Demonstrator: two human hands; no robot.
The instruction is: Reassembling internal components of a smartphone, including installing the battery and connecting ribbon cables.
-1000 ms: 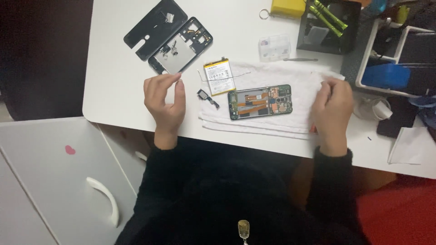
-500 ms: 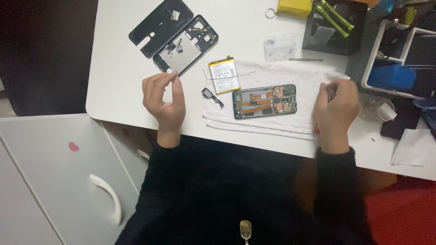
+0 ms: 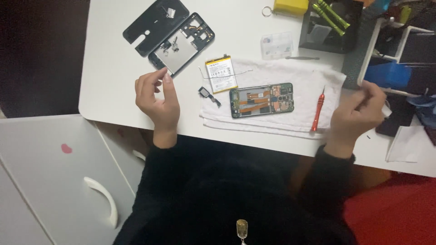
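An opened phone [image 3: 262, 100] with its green board exposed lies on a white cloth [image 3: 290, 75]. A red screwdriver [image 3: 318, 109] lies on the cloth to the phone's right. My right hand [image 3: 359, 112] hovers just right of the screwdriver, near the foot of a white rack [image 3: 369, 50], its fingers curled in with nothing visible in them. My left hand [image 3: 156, 102] is raised over the table's front edge, left of the cloth, thumb and forefinger pinched together. A battery [image 3: 221, 74] and a small black part [image 3: 206, 93] lie between that hand and the phone.
A black back cover [image 3: 152, 22] and a phone mid frame [image 3: 181, 43] lie at the back left. A clear little box [image 3: 277, 45], tweezers [image 3: 302, 58] and a black tray [image 3: 331, 41] with green tools stand behind the cloth. A white drawer unit [image 3: 54, 181] is at the lower left.
My right hand has moved right, off the cloth, and the red screwdriver now lies free on the cloth. My left hand stays pinched in about the same place.
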